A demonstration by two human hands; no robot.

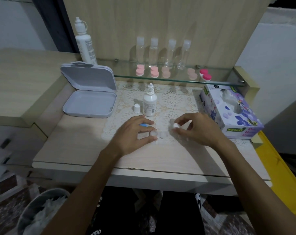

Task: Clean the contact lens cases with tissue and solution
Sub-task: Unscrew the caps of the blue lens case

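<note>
1. Pinching a small white wad of tissue in the right hand, grip narrow, raised just right of the clear lens case.
2. Steadying that case's left cup with the left hand, thumb and forefinger curled round it, on the lace mat.
3. Half hidden under the left fingers, a blue cap.
4. Standing behind on the tabletop: an uncapped solution bottle, its white cap beside it, tissue box to the right.

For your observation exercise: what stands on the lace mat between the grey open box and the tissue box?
In the head view, the small solution bottle and its loose white cap.
</note>
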